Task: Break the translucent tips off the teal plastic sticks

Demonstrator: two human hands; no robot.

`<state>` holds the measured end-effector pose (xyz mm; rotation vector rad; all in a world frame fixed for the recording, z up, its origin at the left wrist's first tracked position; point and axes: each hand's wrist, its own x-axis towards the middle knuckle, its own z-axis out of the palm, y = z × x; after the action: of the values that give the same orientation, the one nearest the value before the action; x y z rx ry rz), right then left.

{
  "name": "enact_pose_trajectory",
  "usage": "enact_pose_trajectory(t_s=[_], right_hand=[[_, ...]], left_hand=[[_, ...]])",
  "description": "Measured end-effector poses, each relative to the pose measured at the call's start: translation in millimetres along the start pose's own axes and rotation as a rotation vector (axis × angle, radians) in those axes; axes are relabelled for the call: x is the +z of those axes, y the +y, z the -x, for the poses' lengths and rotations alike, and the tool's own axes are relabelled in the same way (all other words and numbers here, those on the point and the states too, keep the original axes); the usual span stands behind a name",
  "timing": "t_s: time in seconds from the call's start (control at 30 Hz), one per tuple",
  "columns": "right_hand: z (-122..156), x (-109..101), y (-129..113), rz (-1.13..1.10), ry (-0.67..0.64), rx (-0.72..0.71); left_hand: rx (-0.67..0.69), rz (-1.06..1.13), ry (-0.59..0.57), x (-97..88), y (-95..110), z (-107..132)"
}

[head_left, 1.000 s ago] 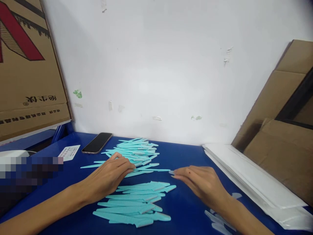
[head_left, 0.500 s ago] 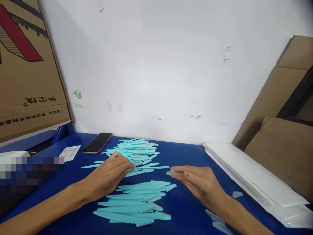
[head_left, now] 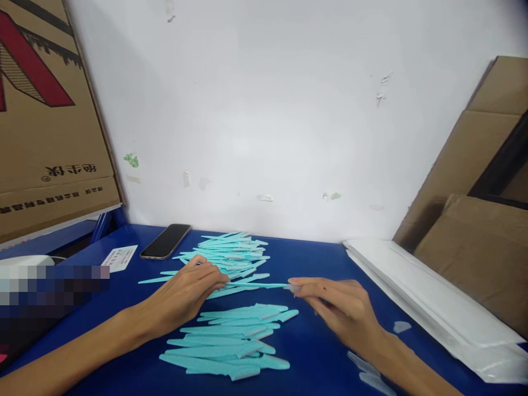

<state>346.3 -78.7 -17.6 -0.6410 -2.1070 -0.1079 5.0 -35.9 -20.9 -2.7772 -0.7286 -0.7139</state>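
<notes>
My left hand [head_left: 192, 289] is closed in a pinch on the handle of a turquoise eyebrow razor [head_left: 259, 285], held level above the table. At the razor's right tip my right hand [head_left: 338, 302] pinches a small clear plastic cap [head_left: 293, 287]; the cap touches or overlaps the tip, and my fingers partly cover it. Behind my left hand lies a heap of the same razors [head_left: 231, 250]. Nearer to me is a second pile of razors [head_left: 223, 344], their ends pointing left and right. Loose clear caps [head_left: 373, 377] rest by my right forearm, with a single cap [head_left: 401, 327] farther right.
A phone [head_left: 165, 241] and a white card [head_left: 119, 258] lie on the blue table [head_left: 305, 352] at the left. White flat bags [head_left: 429, 291] are stacked at the right beside cardboard [head_left: 474, 247]. A large box [head_left: 49, 137] stands at the left, and a white wall [head_left: 264, 110] closes the back.
My right hand has brought the clear cap up against the razor's tip; before, the cap sat just below it. My left hand keeps its hold on the razor, nearly still.
</notes>
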Motion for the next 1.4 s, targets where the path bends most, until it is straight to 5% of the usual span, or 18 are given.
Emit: enact_pose_trajectory(t_s=[0.37,0.93,1.23,1.4], right_hand=[[-6,9,-21,-0.225,0.124,0.281],[-2,14,-27,-0.277,0.059,0.259],[-3,16,-22,-0.125,-0.119,0.285],[-2,3,-8,0.074,-0.106,0.229]], left_hand=[[0.042,0.184,0.097,-8.0,17,-2],[0.089,0.184,0.195,-9.3,19,0],[-0.065,0.084,-0.088,-9.2,15,-5],[-0.139,0.115,-0.199,-7.4,9,-2]])
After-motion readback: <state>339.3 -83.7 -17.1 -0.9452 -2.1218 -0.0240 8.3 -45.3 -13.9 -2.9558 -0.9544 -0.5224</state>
